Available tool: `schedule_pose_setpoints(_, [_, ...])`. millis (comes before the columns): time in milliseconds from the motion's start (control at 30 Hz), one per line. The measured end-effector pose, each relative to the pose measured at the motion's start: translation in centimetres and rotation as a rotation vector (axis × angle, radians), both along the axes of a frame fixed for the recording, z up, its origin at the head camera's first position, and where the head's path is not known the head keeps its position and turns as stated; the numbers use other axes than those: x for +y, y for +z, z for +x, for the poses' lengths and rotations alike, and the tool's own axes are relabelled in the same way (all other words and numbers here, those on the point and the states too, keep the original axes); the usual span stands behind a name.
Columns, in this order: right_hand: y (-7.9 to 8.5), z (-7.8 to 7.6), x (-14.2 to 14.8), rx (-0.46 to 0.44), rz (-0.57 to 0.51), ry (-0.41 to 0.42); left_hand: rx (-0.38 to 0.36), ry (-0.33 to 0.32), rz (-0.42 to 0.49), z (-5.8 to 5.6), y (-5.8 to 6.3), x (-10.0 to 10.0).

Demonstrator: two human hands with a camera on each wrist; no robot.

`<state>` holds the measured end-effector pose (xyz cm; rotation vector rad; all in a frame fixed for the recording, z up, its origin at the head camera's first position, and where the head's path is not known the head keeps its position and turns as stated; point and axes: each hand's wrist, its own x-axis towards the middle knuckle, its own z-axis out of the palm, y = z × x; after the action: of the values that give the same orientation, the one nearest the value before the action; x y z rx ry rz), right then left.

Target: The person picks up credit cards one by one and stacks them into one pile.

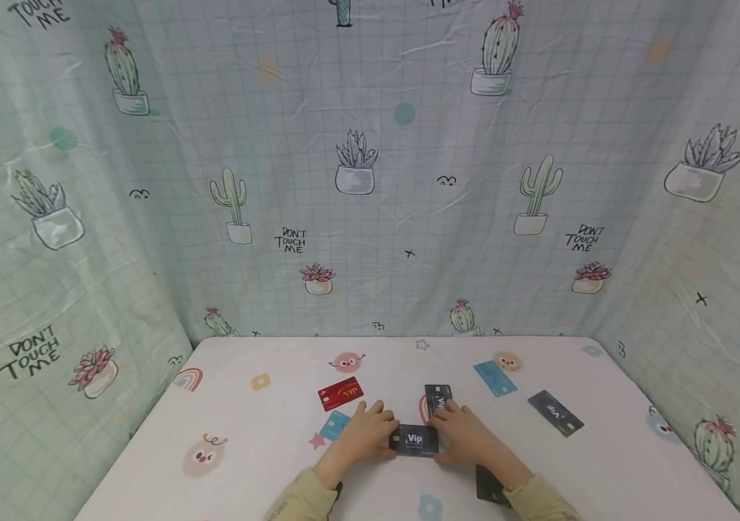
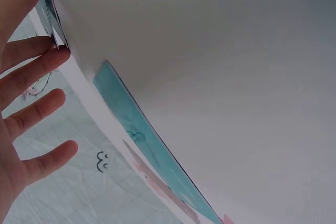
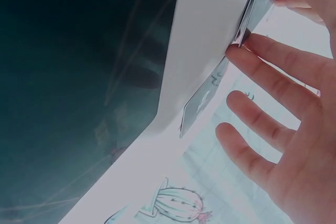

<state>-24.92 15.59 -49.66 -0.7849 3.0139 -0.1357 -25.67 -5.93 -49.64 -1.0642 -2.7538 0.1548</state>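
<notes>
A black Vip card (image 1: 414, 441) lies between both hands near the middle of the table. My left hand (image 1: 363, 434) pinches its left side between thumb and fingers, and my right hand (image 1: 464, 434) pinches the right side. The wrist views show more than one thin edge in the grip, like stacked cards; how many I cannot tell. In the left wrist view the other fingers of the left hand (image 2: 31, 93) spread apart; those of the right hand (image 3: 283, 114) do likewise. Just beyond the right fingers is another dark card (image 1: 438, 394), partly covered.
A red VIP card (image 1: 341, 394) and a partly hidden light blue card (image 1: 334, 425) lie at left. At right are a blue card (image 1: 495, 378) and a dark card (image 1: 555, 413). Another dark card (image 1: 489, 486) is partly under the right forearm. A patterned curtain (image 1: 383, 289) encloses the table.
</notes>
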Motion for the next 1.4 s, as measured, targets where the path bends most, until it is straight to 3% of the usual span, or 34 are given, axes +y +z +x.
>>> schedule_pose_setpoints(533, [0.08,0.13,-0.1,0.003,0.051,0.017,0.006,-0.055,0.026,-0.2,-0.28,-0.52])
schedule_pose_setpoints(1400, [-0.23,-0.02,-0.15,-0.003,0.056,0.007,-0.009,-0.041,0.02,-0.28,0.06,-0.64])
